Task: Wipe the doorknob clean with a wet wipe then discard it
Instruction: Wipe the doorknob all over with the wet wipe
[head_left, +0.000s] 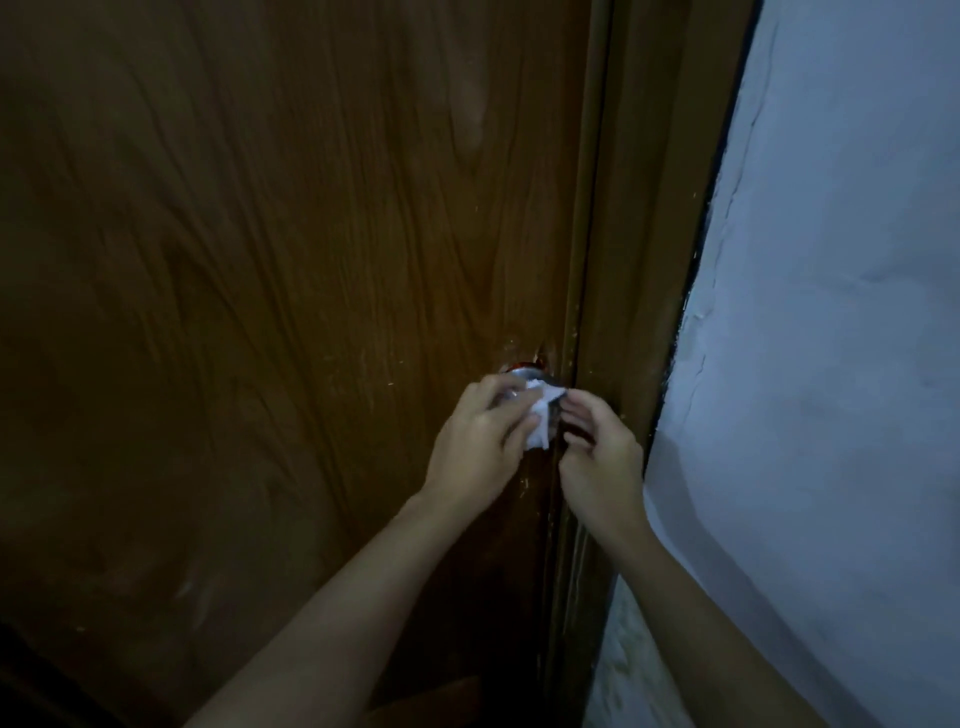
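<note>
A metal doorknob (523, 375) sits on the right edge of a brown wooden door (291, 260); only its top rim shows above my hands. A white wet wipe (540, 421) is bunched over the knob. My left hand (478, 447) presses the wipe against the knob from the left, fingers curled around it. My right hand (597, 452) is at the knob's right side, fingertips pinching the wipe's edge. Most of the knob is hidden by the wipe and both hands.
A brown door frame (639, 260) runs along the right of the door. A pale blue-white wall (831, 364) with a rough, cracked surface fills the right side. The scene is dim.
</note>
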